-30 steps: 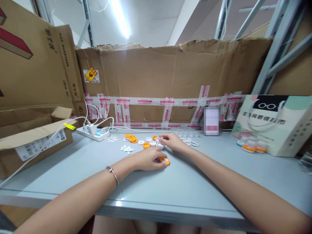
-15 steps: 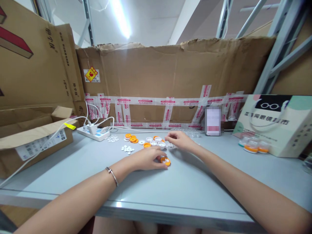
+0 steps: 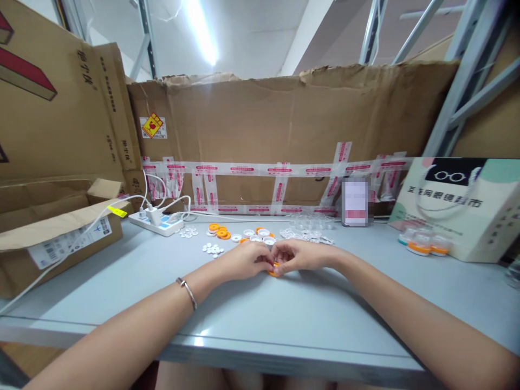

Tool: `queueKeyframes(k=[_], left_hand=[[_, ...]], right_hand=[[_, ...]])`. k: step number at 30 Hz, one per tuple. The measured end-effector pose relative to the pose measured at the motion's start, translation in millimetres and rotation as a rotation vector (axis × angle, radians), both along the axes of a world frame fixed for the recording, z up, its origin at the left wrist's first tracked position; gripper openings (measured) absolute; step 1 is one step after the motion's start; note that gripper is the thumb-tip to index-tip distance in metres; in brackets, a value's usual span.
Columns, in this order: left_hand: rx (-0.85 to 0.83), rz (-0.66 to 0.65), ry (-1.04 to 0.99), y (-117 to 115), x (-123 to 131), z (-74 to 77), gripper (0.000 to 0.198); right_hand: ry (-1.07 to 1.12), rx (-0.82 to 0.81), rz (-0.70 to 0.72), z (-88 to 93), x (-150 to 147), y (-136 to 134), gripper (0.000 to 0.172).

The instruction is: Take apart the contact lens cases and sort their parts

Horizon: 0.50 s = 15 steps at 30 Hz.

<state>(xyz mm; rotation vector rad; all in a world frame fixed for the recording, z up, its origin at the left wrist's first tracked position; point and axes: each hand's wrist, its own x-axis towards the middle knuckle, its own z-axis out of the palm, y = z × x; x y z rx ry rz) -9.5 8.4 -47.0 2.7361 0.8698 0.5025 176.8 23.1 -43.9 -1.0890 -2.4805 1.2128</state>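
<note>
In the head view an orange round plastic part (image 3: 273, 273) lies on the table, mostly covered by fingers. My left hand (image 3: 251, 260) is closed on its left side with thumb and fingertips. From the right, my right hand (image 3: 299, 254) meets it, its fingers pinched together over the same part; whatever is between them is hidden. Just behind the hands sit several white round cups (image 3: 263, 233) and orange rings. Further left are stacked orange rings (image 3: 222, 233) and small white discs (image 3: 212, 249).
Small whitish pieces (image 3: 307, 235) and clear plastic parts (image 3: 312, 221) lie behind my right hand. A power strip (image 3: 156, 223) with white cables is at the back left, beside an open carton (image 3: 81, 246). A phone (image 3: 355, 201), assembled cases (image 3: 422, 248) and a paper bag (image 3: 455, 216) stand right.
My right hand has come from the whitish pieces at the back towards me, down to the orange part. My left hand stays at that part, its fingers drawn closer together.
</note>
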Motion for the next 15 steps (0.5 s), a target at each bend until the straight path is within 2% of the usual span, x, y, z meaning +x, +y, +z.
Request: queueKeyframes(k=[9, 15], left_hand=[[-0.136, 0.059, -0.032, 8.3, -1.8, -3.3, 0.012], [-0.077, 0.044, 0.007, 5.3, -1.6, -1.1, 0.017]], right_hand=[[0.037, 0.021, 0.005, -5.3, -6.6, 0.9, 0.038], [0.055, -0.007, 0.006, -5.1, -7.1, 0.3, 0.038]])
